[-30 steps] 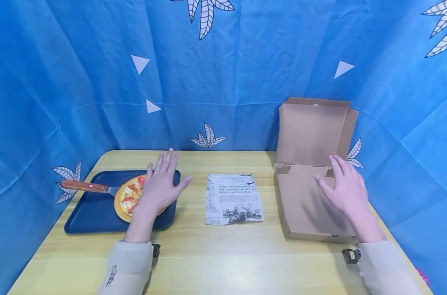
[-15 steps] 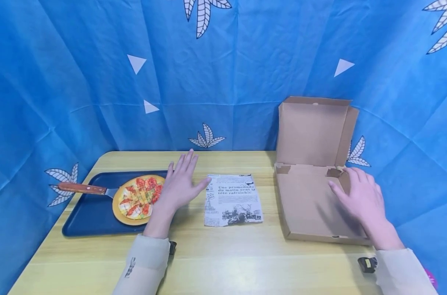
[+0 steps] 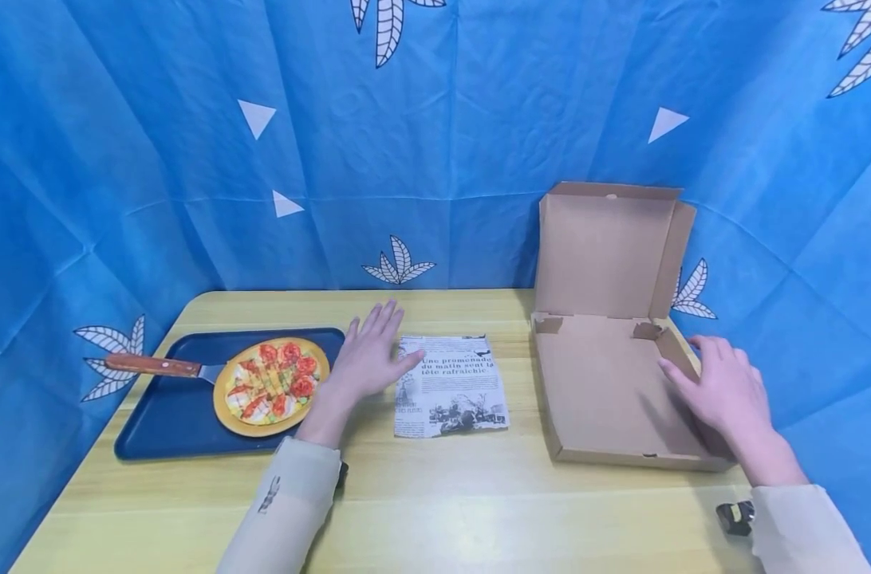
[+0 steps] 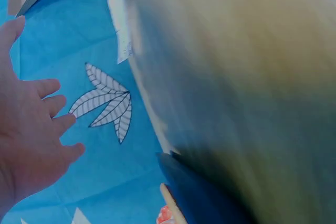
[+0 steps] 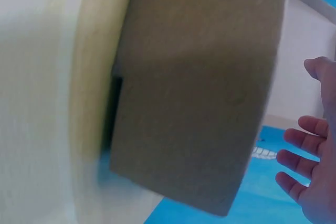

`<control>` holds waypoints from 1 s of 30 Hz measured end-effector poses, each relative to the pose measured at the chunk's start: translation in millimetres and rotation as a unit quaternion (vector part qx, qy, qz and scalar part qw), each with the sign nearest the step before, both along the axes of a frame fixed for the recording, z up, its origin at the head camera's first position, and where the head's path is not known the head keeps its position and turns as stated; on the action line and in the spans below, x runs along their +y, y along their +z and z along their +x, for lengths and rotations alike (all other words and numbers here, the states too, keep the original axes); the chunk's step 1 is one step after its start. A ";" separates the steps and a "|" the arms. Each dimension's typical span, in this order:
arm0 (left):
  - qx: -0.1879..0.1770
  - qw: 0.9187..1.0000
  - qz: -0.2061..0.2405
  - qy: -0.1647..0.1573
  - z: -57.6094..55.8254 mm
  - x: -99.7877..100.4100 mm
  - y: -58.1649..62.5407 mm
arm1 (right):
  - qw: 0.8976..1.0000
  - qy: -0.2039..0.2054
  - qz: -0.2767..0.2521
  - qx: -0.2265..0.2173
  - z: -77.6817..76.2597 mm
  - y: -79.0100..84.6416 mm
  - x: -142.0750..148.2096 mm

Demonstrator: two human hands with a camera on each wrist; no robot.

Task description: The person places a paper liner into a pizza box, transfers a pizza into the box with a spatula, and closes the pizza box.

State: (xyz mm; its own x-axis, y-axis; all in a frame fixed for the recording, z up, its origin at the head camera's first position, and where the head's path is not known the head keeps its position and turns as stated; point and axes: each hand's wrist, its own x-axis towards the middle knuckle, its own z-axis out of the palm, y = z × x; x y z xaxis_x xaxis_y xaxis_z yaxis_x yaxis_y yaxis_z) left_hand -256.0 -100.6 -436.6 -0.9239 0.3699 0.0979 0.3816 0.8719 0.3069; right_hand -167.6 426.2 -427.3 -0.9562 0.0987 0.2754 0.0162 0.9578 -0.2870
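Note:
My left hand hovers with spread fingers between the dark blue tray and a sheet of newsprint paper, its thumb overlapping the sheet's left edge. A pizza with red toppings on a round orange-brown base lies on the tray. Under the pizza reaches the blade of a spatula, whose wooden handle sticks out over the tray's left edge. At the right, my right hand is over the right side of an open cardboard pizza box, fingers loosely bent and holding nothing.
The box lid stands upright at the back, near the blue curtain that surrounds the table. A pale wooden tabletop carries everything. In the right wrist view the box's side wall looms close to the camera.
My left hand has moved right, away from over the pizza, uncovering it. My right hand has moved right and slightly down, toward the box's right edge. Tray, paper and box stay put.

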 end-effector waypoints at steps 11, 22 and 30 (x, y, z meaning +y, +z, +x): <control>-0.041 0.998 -0.044 -0.015 -3.7 3.3 -10.3 | 0.999 -0.011 0.011 -0.042 0.1 -13.8 24.4; -0.079 0.994 -0.070 -0.035 -13.7 7.0 -17.5 | 0.996 0.016 0.022 -0.085 -1.9 -21.2 36.0; -0.110 0.993 -0.041 -0.024 -22.0 8.6 -16.4 | 0.994 0.020 0.023 -0.105 -3.4 -24.2 40.2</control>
